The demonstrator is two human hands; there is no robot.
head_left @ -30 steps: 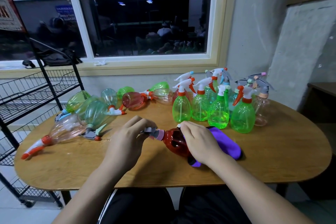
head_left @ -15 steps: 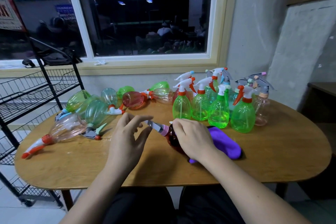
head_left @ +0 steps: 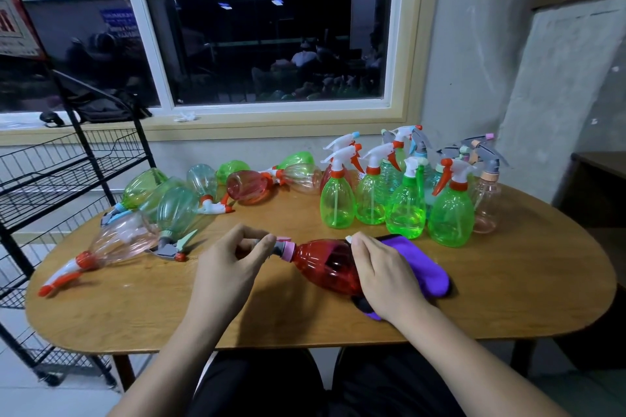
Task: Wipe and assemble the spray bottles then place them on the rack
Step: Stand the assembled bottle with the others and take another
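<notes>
Spanning most of the view, the wooden desk (head_left: pixel 508 288) carried all the stock. The black wire rack (head_left: pixel 50 176) stood just beside its left end.

A cluster of upright bottles (head_left: pixel 406 210), mostly green and with heads fitted, stood at the far right of the desk. A second lot (head_left: pixel 176 210) lay on their sides at the far left, near the rack.

The red bottle (head_left: pixel 325 264) lay on its side at the near middle of the desk, neck pointing left and base end on the purple cloth (head_left: pixel 426 267).
- The right hand (head_left: pixel 386 278) lay over the bottle's body, fingers curled round it, holding it down.
- The left hand (head_left: pixel 230 274) pinched the grey spray head (head_left: pixel 276 245) between thumb and fingertips, just left of the pink collar at the neck.

Judgement: the step in hand was assembly of this one bottle, the head being turned onto the neck. Whether it was fully seated could not be told.

The next move called for the right hand to stop the body rolling while the left twisted the collar snug. The bottle then had to go left to the rack.

Writing: no brand or label was readable on any bottle. A red-and-white sign (head_left: pixel 13 27) at the upper left edge bore lettering, but it was cut off by the frame and not legible.
</notes>
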